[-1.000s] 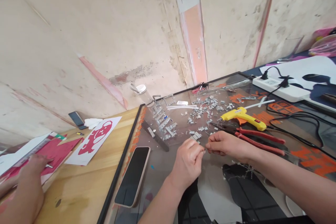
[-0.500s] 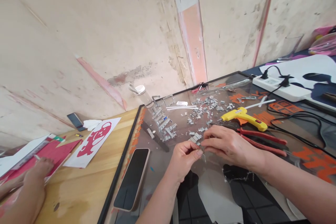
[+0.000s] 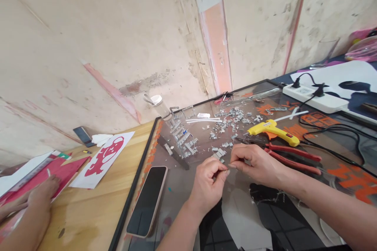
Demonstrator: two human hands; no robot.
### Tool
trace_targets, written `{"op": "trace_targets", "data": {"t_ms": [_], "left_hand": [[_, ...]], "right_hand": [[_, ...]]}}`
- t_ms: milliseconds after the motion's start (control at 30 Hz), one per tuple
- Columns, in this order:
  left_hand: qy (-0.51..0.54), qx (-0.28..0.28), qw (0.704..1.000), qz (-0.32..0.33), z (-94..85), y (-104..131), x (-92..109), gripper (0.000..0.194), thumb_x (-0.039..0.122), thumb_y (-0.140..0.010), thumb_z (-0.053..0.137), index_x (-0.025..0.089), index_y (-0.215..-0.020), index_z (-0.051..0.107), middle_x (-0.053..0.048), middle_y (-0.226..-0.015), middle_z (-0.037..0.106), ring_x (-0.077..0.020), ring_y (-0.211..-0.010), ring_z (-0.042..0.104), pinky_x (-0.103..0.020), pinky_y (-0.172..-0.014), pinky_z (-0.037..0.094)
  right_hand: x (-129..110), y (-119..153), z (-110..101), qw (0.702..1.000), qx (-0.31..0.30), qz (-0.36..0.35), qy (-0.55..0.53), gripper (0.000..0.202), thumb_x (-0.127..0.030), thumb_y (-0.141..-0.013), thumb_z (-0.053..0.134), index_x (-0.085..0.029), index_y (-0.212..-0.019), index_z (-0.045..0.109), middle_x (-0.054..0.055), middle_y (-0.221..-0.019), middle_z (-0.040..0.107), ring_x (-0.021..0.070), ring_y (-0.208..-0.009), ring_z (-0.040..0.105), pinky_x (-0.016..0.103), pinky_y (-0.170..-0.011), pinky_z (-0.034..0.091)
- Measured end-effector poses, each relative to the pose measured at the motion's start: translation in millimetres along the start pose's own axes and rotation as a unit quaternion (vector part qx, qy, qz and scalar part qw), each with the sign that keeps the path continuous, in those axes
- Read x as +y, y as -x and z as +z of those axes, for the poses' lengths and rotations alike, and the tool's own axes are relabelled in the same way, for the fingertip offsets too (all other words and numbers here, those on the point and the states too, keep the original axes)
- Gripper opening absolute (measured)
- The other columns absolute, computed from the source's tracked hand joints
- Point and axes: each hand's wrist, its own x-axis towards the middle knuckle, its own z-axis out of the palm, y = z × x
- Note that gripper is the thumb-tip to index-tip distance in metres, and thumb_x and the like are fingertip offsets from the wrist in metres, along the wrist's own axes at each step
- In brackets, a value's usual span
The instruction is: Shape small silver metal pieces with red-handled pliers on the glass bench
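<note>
My left hand (image 3: pixel 209 180) is closed in a pinch above the glass-topped table, thumb against forefinger. My right hand (image 3: pixel 257 164) pinches close beside it, the two sets of fingertips almost meeting. Whatever lies between the fingers is too small to make out. Just beyond the fingertips lie flat grey metal pieces (image 3: pixel 219 153), and a larger heap of small grey metal bits (image 3: pixel 235 117) spreads farther back. Red-handled pliers (image 3: pixel 294 157) rest beside my right hand. Behind them is a yellow glue gun (image 3: pixel 273 131) with a white glue stick in it.
A phone (image 3: pixel 147 200) lies left of my left arm. A clear bottle (image 3: pixel 160 106) stands at the back near grey metal strips (image 3: pixel 182 137). A white power strip (image 3: pixel 315 97) with black cables sits right. Another person's hand (image 3: pixel 47 188) rests on red paper (image 3: pixel 73 170) at left.
My left hand has turned, its fingers curling inward more. My right fingertips have drawn slightly away to the right. The thin piece seen between the hands before no longer shows clearly.
</note>
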Motion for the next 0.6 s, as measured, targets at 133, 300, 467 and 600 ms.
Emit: {"op": "trace_targets", "data": {"t_ms": [133,300,467,600], "left_hand": [[-0.057,-0.006,0.998,0.036,5.0,1.0,-7.7,0.015,0.015,-0.081,0.049,0.016,-0.069,0.059,-0.003,-0.068,0.052,-0.0143,-0.068,0.046,-0.028,-0.065,0.036],[0.214,0.012,0.956,-0.199,7.8,-2.7,-17.9,0.014,0.027,-0.073,0.063,0.015,-0.067,0.06,0.001,-0.059,0.05,-0.008,-0.053,0.039,-0.023,-0.052,0.029],[0.445,0.045,0.844,-0.295,7.2,-7.3,-20.1,0.028,0.03,-0.058,0.078,0.013,-0.062,0.057,0.004,-0.052,0.047,-0.0031,-0.044,0.031,-0.02,-0.045,0.018],[0.509,0.051,0.807,-0.295,7.0,-7.3,-22.6,0.027,0.025,-0.055,0.081,0.012,-0.062,0.059,0.003,-0.051,0.047,-0.0033,-0.046,0.034,-0.018,-0.044,0.018]], "right_hand": [[11.1,-0.8,10.0,0.984,-0.034,0.153,-0.083,0.026,-0.036,-0.079,0.051,-0.017,-0.061,0.053,-0.005,-0.051,0.042,0.0078,-0.048,0.034,0.022,-0.045,0.027],[14.7,-3.7,-1.7,0.98,-0.035,0.164,-0.102,0.031,-0.046,-0.077,0.052,-0.016,-0.075,0.061,-0.002,-0.061,0.056,0.0095,-0.055,0.044,0.022,-0.051,0.036],[-4.6,-5.4,-36.6,0.99,0.059,0.13,0.015,0.029,-0.045,-0.078,0.052,-0.019,-0.085,0.062,0.002,-0.074,0.064,0.0146,-0.065,0.053,0.028,-0.061,0.042],[8.4,25.1,-41.8,0.993,0.085,0.087,-0.008,0.03,-0.047,-0.082,0.048,-0.021,-0.087,0.061,0.004,-0.077,0.064,0.0165,-0.069,0.056,0.029,-0.061,0.045]]}}
